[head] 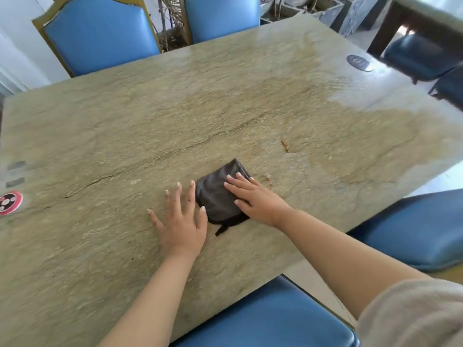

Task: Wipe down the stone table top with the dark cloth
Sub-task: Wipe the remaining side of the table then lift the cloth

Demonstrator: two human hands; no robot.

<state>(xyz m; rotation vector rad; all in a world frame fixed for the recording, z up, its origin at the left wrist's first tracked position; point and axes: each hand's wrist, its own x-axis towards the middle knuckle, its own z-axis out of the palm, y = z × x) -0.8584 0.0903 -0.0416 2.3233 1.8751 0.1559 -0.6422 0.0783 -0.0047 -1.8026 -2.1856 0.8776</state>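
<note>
A folded dark cloth lies flat on the stone table top, near the middle of its front part. My right hand presses on the cloth's right half with straight fingers. My left hand lies flat on the bare stone just left of the cloth, fingers spread, its thumb touching the cloth's left edge. A short dark strap sticks out from the cloth's near corner.
A round red sticker sits at the table's left edge and a dark round disc at the far right corner. Blue padded chairs stand at the far side, the near edge and the right.
</note>
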